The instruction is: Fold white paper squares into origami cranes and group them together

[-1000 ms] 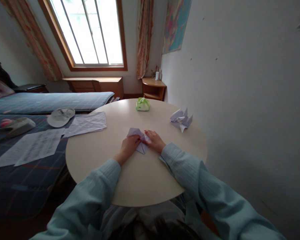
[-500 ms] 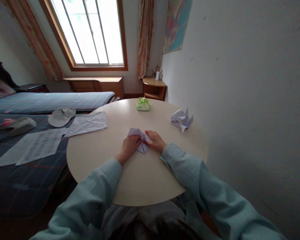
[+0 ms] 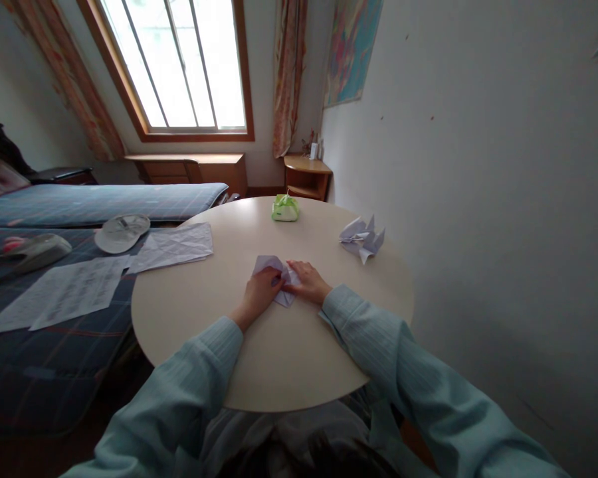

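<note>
A folded sheet of pale lilac paper lies near the middle of the round table. My left hand grips its left part, fingers curled over the paper and thumb turned inward. From the other side my right hand holds the right part, its fingers bent on the folds. The fingertips of both hands almost meet over the paper's centre and hide some of the creases. Farther off to the right, a folded paper shape with pointed flaps rests on the tabletop.
A green tissue pack stands at the table's far edge. Creased paper sheets lie across the left edge toward the bed. On the bed are a white cap and printed sheets. A wall rises on the right.
My right hand's fingers have shifted slightly left, closer to my left fingertips, over the paper. Both hands stay on the folded paper.
</note>
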### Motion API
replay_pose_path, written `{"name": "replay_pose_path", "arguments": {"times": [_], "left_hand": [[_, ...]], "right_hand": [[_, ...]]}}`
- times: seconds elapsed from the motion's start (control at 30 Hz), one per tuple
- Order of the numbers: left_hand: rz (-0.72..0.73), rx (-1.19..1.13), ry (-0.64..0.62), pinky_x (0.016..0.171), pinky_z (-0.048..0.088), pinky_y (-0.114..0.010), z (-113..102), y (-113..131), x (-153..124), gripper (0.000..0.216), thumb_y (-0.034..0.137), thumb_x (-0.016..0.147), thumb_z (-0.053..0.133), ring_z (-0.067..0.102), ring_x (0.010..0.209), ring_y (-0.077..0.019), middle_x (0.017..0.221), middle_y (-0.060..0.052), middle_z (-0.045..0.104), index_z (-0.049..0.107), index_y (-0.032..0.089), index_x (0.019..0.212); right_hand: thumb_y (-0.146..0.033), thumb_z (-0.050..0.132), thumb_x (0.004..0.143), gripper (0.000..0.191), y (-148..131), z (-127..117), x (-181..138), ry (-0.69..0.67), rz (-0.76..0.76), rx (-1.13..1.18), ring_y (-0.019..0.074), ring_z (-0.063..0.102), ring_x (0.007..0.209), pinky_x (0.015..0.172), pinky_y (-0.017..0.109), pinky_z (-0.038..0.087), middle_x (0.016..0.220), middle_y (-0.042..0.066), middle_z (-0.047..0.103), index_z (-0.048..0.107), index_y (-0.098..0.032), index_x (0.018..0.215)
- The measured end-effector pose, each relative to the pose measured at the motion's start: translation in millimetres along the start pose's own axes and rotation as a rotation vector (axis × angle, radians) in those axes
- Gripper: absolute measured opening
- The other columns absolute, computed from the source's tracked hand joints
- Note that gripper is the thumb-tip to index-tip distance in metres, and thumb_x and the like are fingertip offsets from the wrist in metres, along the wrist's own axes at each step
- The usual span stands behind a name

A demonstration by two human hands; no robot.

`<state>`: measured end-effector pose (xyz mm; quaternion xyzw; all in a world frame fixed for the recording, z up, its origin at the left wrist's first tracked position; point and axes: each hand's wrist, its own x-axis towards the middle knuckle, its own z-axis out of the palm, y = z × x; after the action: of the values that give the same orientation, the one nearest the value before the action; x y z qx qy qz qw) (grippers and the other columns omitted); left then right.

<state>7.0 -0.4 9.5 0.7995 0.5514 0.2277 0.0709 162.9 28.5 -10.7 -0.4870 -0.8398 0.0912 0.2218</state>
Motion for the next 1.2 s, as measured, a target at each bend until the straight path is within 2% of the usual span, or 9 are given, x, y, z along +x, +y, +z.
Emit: {"name": "replay_pose_path", "arguments": {"times": [0.27, 0.43, 0.6, 0.87, 1.03, 1.2], "left_hand": [[-0.040, -0.187, 0.043, 0.076, 0.042, -0.024, 12, -1, 8, 0.021, 0.031, 0.074, 0.053, 0.057, 0.082, -0.0152, 0.092, -0.004, 0.064, 0.064, 0.018, 0.088], [-0.061, -0.301, 0.047, 0.065, 0.042, -0.023, 21, -2, 10, 0.024, 0.033, 0.074, 0.053, 0.056, 0.071, -0.0130, 0.080, -0.004, 0.065, 0.065, 0.014, 0.082], [-0.076, -0.342, 0.036, 0.056, 0.038, -0.021, 24, -2, 12, 0.026, 0.031, 0.078, 0.046, 0.051, 0.059, -0.0101, 0.064, -0.001, 0.062, 0.064, 0.012, 0.074], [-0.084, -0.434, 0.013, 0.064, 0.043, -0.023, 18, -1, 13, 0.017, 0.022, 0.075, 0.051, 0.057, 0.069, -0.0132, 0.071, -0.002, 0.066, 0.066, 0.015, 0.074], [-0.131, -0.434, 0.001, 0.064, 0.044, -0.024, 17, 4, 13, 0.019, 0.028, 0.072, 0.056, 0.059, 0.071, -0.0148, 0.073, -0.003, 0.067, 0.067, 0.014, 0.078], [-0.153, -0.387, -0.006, 0.063, 0.043, -0.023, 17, 5, 13, 0.017, 0.024, 0.071, 0.056, 0.059, 0.071, -0.0150, 0.073, -0.003, 0.067, 0.067, 0.015, 0.078]], "right_hand": [[-0.046, 0.061, 0.064, 0.068, 2, 4, 1, 0.000, -0.046, -0.018, 0.0230, 0.044, 0.110, 0.093, 0.037, 0.033, 0.119, 0.012, 0.049, 0.039, -0.017, 0.122], [-0.048, 0.062, 0.062, 0.077, 0, 2, 0, -0.030, -0.036, -0.027, 0.0245, 0.043, 0.112, 0.095, 0.037, 0.032, 0.121, 0.015, 0.047, 0.035, -0.011, 0.125], [-0.052, 0.062, 0.060, 0.082, -2, -1, 0, -0.038, -0.025, -0.026, 0.0247, 0.042, 0.114, 0.096, 0.039, 0.031, 0.123, 0.014, 0.046, 0.033, -0.015, 0.127], [-0.055, 0.062, 0.058, 0.081, 4, 2, 2, -0.054, -0.033, -0.002, 0.0249, 0.041, 0.115, 0.097, 0.041, 0.030, 0.124, 0.012, 0.046, 0.036, -0.019, 0.125], [-0.054, 0.063, 0.056, 0.087, 2, 2, 3, -0.068, -0.005, 0.015, 0.0256, 0.039, 0.117, 0.098, 0.041, 0.028, 0.127, 0.014, 0.042, 0.033, -0.014, 0.127], [-0.052, 0.063, 0.057, 0.087, -1, -1, 2, -0.070, 0.008, 0.024, 0.0255, 0.039, 0.117, 0.098, 0.040, 0.028, 0.128, 0.015, 0.042, 0.032, -0.012, 0.128]]}}
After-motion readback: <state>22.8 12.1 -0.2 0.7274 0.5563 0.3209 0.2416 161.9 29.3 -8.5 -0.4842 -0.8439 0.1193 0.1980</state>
